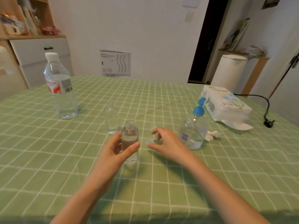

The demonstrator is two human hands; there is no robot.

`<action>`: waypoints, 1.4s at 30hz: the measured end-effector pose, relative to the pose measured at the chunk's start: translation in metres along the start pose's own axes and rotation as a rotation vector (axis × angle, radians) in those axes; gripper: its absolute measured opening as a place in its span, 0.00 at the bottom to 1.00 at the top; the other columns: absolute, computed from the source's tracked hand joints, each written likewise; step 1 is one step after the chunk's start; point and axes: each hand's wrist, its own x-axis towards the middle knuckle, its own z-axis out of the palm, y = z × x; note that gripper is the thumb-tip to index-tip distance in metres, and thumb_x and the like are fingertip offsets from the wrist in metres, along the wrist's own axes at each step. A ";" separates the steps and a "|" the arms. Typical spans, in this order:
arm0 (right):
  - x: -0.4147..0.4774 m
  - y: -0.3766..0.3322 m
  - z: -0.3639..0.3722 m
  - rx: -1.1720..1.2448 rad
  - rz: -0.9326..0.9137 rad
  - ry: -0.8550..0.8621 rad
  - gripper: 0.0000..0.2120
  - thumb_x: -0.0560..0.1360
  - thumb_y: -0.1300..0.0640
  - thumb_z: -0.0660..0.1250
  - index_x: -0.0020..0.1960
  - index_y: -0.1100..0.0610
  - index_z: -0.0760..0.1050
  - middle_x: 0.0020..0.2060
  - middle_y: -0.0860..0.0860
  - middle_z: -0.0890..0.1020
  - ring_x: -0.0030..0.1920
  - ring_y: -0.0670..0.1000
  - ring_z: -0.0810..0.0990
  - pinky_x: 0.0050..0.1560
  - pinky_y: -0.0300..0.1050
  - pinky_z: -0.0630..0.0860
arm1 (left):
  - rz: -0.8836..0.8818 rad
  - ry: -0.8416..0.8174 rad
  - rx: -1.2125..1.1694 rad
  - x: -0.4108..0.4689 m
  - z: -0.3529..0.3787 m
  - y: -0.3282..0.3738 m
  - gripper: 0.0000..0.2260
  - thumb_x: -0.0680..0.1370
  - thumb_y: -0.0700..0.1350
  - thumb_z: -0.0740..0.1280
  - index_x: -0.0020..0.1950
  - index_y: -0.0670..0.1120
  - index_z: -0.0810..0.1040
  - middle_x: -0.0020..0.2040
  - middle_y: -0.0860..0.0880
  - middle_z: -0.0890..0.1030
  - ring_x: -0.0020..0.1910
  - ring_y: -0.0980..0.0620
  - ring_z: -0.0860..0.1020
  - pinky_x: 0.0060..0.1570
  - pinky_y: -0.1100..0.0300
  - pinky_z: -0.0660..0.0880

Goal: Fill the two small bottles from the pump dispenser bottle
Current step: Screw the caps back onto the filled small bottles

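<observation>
My left hand (119, 148) grips a small clear bottle (130, 136) that stands upright and uncapped on the table, partly filled with clear liquid. Behind it to the left stands a second small clear bottle (111, 118), uncapped. My right hand (163, 141) has thumb and fingers curled around a small clear cap (150, 140) on the cloth. Just right of that hand stands the pump dispenser bottle (193, 131), clear with a blue pump head and a little liquid at the bottom.
A green checked cloth (145, 183) covers the table. A large water bottle (60, 88) with a white cap stands far left. A tissue pack (224, 104) lies far right, a crumpled tissue (212, 135) beside the dispenser, and a black cable with plug (268, 122) at the right edge.
</observation>
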 end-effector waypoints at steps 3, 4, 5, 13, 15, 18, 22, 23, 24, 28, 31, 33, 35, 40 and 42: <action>0.007 0.000 0.012 0.007 0.027 -0.008 0.24 0.71 0.46 0.71 0.63 0.53 0.70 0.48 0.45 0.68 0.47 0.45 0.68 0.48 0.39 0.65 | -0.006 0.024 -0.016 -0.003 -0.001 -0.004 0.20 0.62 0.53 0.73 0.54 0.58 0.79 0.51 0.53 0.84 0.50 0.56 0.81 0.44 0.71 0.75; 0.008 0.000 0.015 0.001 0.031 -0.007 0.24 0.71 0.46 0.71 0.63 0.54 0.71 0.48 0.46 0.69 0.47 0.45 0.68 0.48 0.39 0.65 | -0.009 0.035 -0.021 -0.003 -0.002 -0.005 0.21 0.62 0.53 0.73 0.55 0.55 0.79 0.51 0.52 0.84 0.50 0.55 0.81 0.44 0.70 0.75; 0.009 0.000 0.018 -0.014 0.033 -0.001 0.23 0.71 0.47 0.71 0.62 0.55 0.71 0.49 0.48 0.72 0.47 0.45 0.68 0.48 0.39 0.65 | -0.014 0.042 -0.024 -0.003 -0.003 -0.006 0.22 0.61 0.53 0.73 0.55 0.54 0.78 0.51 0.52 0.84 0.50 0.55 0.81 0.44 0.70 0.75; 0.001 -0.008 0.014 0.173 0.039 0.045 0.11 0.72 0.52 0.72 0.52 0.54 0.77 0.44 0.46 0.79 0.44 0.45 0.77 0.40 0.32 0.71 | -0.038 0.051 0.002 -0.010 -0.008 -0.008 0.20 0.62 0.53 0.73 0.54 0.59 0.78 0.52 0.55 0.84 0.50 0.57 0.81 0.44 0.71 0.75; -0.006 -0.016 0.005 0.386 0.039 0.016 0.11 0.72 0.56 0.72 0.54 0.53 0.78 0.42 0.42 0.80 0.43 0.43 0.79 0.42 0.27 0.73 | -0.038 0.038 0.007 -0.014 -0.009 -0.006 0.18 0.64 0.53 0.74 0.53 0.61 0.79 0.52 0.55 0.83 0.50 0.57 0.81 0.44 0.72 0.75; -0.017 -0.029 -0.009 0.563 -0.026 -0.058 0.14 0.71 0.59 0.73 0.56 0.53 0.79 0.43 0.43 0.81 0.43 0.41 0.80 0.48 0.31 0.76 | -0.039 0.025 0.002 -0.019 -0.009 -0.003 0.17 0.66 0.54 0.75 0.54 0.61 0.79 0.52 0.55 0.83 0.50 0.57 0.81 0.44 0.72 0.74; -0.030 -0.045 -0.023 0.637 -0.061 -0.048 0.13 0.68 0.57 0.75 0.50 0.50 0.75 0.41 0.48 0.83 0.42 0.46 0.81 0.50 0.40 0.78 | -0.053 0.022 -0.009 -0.023 -0.006 -0.002 0.18 0.64 0.53 0.73 0.53 0.60 0.79 0.52 0.54 0.84 0.50 0.57 0.81 0.44 0.71 0.75; -0.033 -0.047 -0.026 0.634 -0.066 -0.039 0.13 0.68 0.57 0.75 0.48 0.50 0.74 0.40 0.47 0.83 0.41 0.46 0.81 0.49 0.40 0.79 | -0.059 0.018 -0.006 -0.024 -0.005 -0.002 0.18 0.64 0.52 0.74 0.53 0.60 0.79 0.52 0.54 0.84 0.50 0.56 0.81 0.44 0.71 0.75; -0.035 -0.049 -0.029 0.627 -0.075 -0.034 0.13 0.68 0.58 0.76 0.48 0.51 0.74 0.40 0.47 0.83 0.40 0.45 0.81 0.48 0.39 0.79 | -0.065 0.015 -0.003 -0.025 -0.004 -0.002 0.17 0.65 0.52 0.74 0.53 0.60 0.79 0.51 0.54 0.84 0.50 0.56 0.81 0.44 0.70 0.75; -0.040 -0.053 -0.039 0.613 -0.147 -0.044 0.12 0.69 0.62 0.75 0.48 0.50 0.79 0.43 0.48 0.84 0.43 0.43 0.82 0.49 0.37 0.79 | -0.086 0.018 0.013 -0.027 -0.002 -0.002 0.19 0.64 0.53 0.74 0.54 0.60 0.79 0.52 0.54 0.84 0.50 0.55 0.82 0.45 0.66 0.77; -0.043 -0.056 -0.043 0.579 -0.193 -0.069 0.13 0.71 0.62 0.73 0.50 0.47 0.80 0.46 0.52 0.84 0.46 0.48 0.83 0.51 0.40 0.79 | -0.093 0.002 0.025 -0.028 -0.001 -0.001 0.19 0.64 0.54 0.75 0.54 0.60 0.79 0.51 0.53 0.84 0.50 0.54 0.82 0.46 0.65 0.77; -0.044 -0.057 -0.047 0.594 -0.206 -0.084 0.14 0.72 0.62 0.72 0.51 0.45 0.81 0.46 0.51 0.84 0.46 0.46 0.83 0.51 0.38 0.79 | -0.095 -0.016 0.043 -0.028 0.000 0.000 0.18 0.66 0.53 0.74 0.54 0.60 0.79 0.51 0.53 0.84 0.50 0.54 0.81 0.46 0.64 0.77; -0.044 -0.059 -0.049 0.613 -0.226 -0.102 0.15 0.72 0.64 0.71 0.52 0.45 0.80 0.45 0.49 0.83 0.45 0.44 0.83 0.50 0.37 0.79 | -0.099 -0.032 0.062 -0.028 0.001 0.001 0.18 0.66 0.54 0.74 0.55 0.61 0.78 0.52 0.52 0.83 0.50 0.54 0.81 0.47 0.62 0.77; -0.043 -0.062 -0.052 0.671 -0.247 -0.095 0.14 0.71 0.66 0.71 0.51 0.50 0.78 0.47 0.49 0.81 0.45 0.43 0.81 0.50 0.38 0.79 | -0.111 -0.035 0.102 -0.026 0.001 0.001 0.19 0.65 0.56 0.74 0.54 0.61 0.78 0.49 0.49 0.84 0.49 0.53 0.81 0.48 0.58 0.76; -0.042 -0.064 -0.053 0.668 -0.263 -0.109 0.12 0.72 0.67 0.71 0.50 0.52 0.78 0.45 0.47 0.83 0.46 0.44 0.82 0.51 0.37 0.78 | -0.123 -0.027 0.117 -0.026 0.001 0.001 0.17 0.65 0.55 0.74 0.53 0.61 0.79 0.47 0.49 0.84 0.47 0.53 0.82 0.47 0.57 0.77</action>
